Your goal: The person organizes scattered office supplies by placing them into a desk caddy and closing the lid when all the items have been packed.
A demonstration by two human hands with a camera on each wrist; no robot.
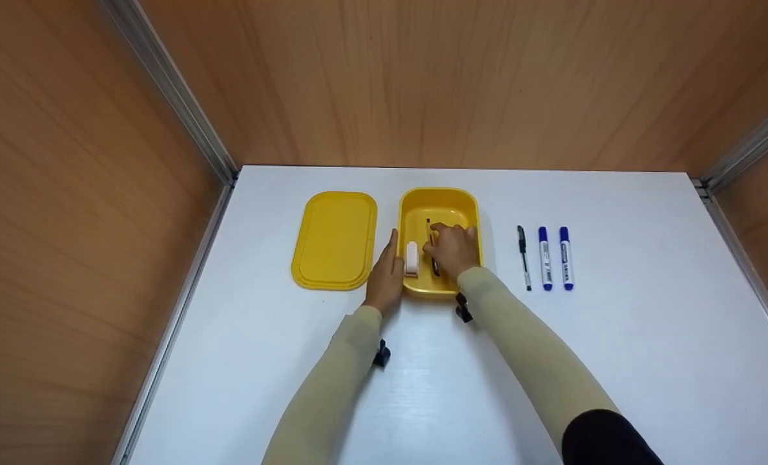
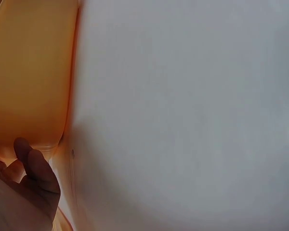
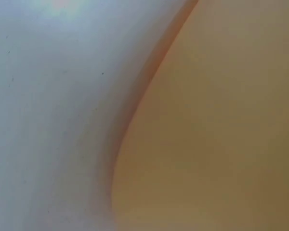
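Note:
A yellow box (image 1: 445, 200) stands open in the middle of the white table (image 1: 616, 349). My right hand (image 1: 451, 248) reaches inside it and holds a dark pen (image 1: 431, 240) with curled fingers. A white eraser (image 1: 412, 258) lies in the box beside the pen. My left hand (image 1: 387, 271) rests against the box's left wall with straight fingers. The left wrist view shows a fingertip (image 2: 31, 161) against the yellow wall (image 2: 31, 72). The right wrist view shows only the blurred yellow box wall (image 3: 221, 134) and the table.
The yellow lid (image 1: 335, 237) lies flat left of the box. Right of the box lie a black pen (image 1: 524, 257) and two blue markers (image 1: 545, 257) (image 1: 566, 257) in a row. Wooden walls close in the table on three sides.

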